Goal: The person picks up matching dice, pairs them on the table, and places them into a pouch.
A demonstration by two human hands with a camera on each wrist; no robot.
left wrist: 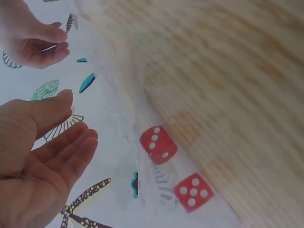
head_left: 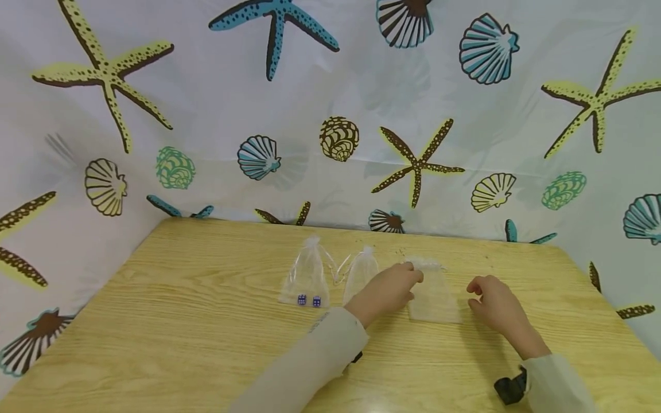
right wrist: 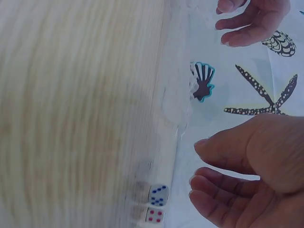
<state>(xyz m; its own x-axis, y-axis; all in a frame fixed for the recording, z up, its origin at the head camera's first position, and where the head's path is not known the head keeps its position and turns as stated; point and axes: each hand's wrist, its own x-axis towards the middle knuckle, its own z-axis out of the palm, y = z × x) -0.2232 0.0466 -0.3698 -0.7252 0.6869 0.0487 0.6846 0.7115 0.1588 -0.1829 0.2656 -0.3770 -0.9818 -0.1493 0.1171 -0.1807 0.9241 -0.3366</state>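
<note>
Three sheer white drawstring bags lie in a row on the wooden table. Two blue dice [head_left: 309, 300] show at the lower end of the left bag [head_left: 307, 269]. My left hand [head_left: 384, 289] hovers over the middle bag [head_left: 360, 274], fingers loosely curled and holding nothing, hiding part of it. To the right of the third bag [head_left: 434, 295] is my right hand [head_left: 496, 301], also empty with relaxed fingers. Two red dice [left wrist: 194, 192] appear in sheer fabric in the left wrist view. The right wrist view has two white dice [right wrist: 158, 195] with coloured pips beside sheer fabric [right wrist: 176, 104].
The wooden table [head_left: 181, 310] reaches back to a white curtain [head_left: 299, 97] printed with starfish and shells, which also hangs at both sides. Thin cords [head_left: 338, 272] lie between the left and middle bags. A black wrist device [head_left: 511, 389] sits at the right sleeve.
</note>
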